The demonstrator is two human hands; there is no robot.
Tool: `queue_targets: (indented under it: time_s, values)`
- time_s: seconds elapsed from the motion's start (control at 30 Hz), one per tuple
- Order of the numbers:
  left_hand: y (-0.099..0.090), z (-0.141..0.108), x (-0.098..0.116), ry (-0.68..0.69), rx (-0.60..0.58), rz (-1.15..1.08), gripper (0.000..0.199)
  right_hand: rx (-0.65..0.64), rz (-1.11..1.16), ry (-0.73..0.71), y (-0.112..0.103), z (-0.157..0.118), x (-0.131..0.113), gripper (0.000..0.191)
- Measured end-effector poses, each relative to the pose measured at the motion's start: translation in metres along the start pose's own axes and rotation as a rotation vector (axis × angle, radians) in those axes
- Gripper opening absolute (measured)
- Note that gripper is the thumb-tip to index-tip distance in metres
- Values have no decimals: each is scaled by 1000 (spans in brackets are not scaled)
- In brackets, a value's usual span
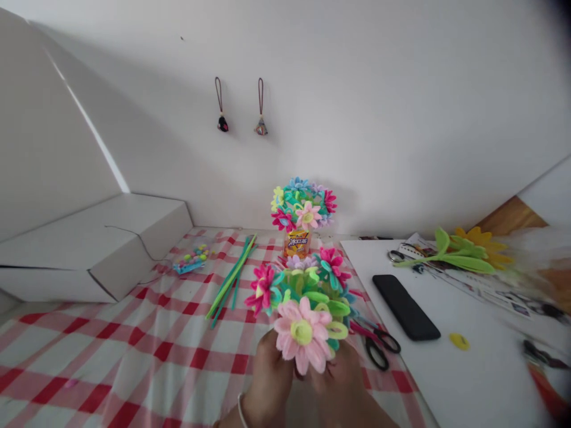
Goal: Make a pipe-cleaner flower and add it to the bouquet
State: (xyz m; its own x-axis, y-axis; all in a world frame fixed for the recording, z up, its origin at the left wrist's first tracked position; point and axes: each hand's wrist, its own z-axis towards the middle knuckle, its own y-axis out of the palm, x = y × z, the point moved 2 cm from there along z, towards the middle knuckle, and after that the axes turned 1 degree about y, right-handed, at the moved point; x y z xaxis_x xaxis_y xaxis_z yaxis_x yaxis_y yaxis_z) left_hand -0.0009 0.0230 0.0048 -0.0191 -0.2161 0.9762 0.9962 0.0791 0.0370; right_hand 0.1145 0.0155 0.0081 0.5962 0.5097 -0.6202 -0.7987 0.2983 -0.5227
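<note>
A bouquet of pipe-cleaner flowers [307,309] is held up in front of me, with a large pale pink bloom facing me, magenta blooms to either side and green loops between. My left hand [270,371] is closed round its lower part from the left. My right hand [336,371] is closed round it from the right; the flower heads hide most of the fingers on both. Behind it stands a second pipe-cleaner bouquet [303,208] in a cut bottle [297,244] with an orange label. Scissors [379,348] with black handles lie right of my right hand.
Green pipe cleaners [232,279] lie left on the red-checked tablecloth [178,356], near a bag of coloured beads [191,258]. A white box [134,244] is at far left. On the right white board are a black phone [405,306], a yellow piece [459,340] and a yellow flower [482,246].
</note>
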Motion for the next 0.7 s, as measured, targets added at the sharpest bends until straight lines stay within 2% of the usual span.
queue_targets:
  time_s: [0.13,0.27,0.37,0.47,0.53,0.63,0.7]
  values:
    - [-4,2,-1,-6,40,123,16,25,-188,-178,-4,-1,-10,25]
    - [-7,8,-9,-91,64,243,18,-40,-269,-237,0,-2,-20,23]
    - [-7,9,-13,-29,48,332,20,-43,-255,-269,1,-3,-27,23]
    - [-6,7,-12,85,-14,315,15,-1,-216,-245,-1,-2,-33,20]
    - [-7,5,-10,137,-35,262,15,-23,-215,-199,-1,0,-36,20]
    - [-10,6,-8,110,-40,142,15,-103,-231,-122,3,2,-41,21]
    - [-12,7,-7,81,-10,76,19,-109,-217,-70,6,4,-42,22]
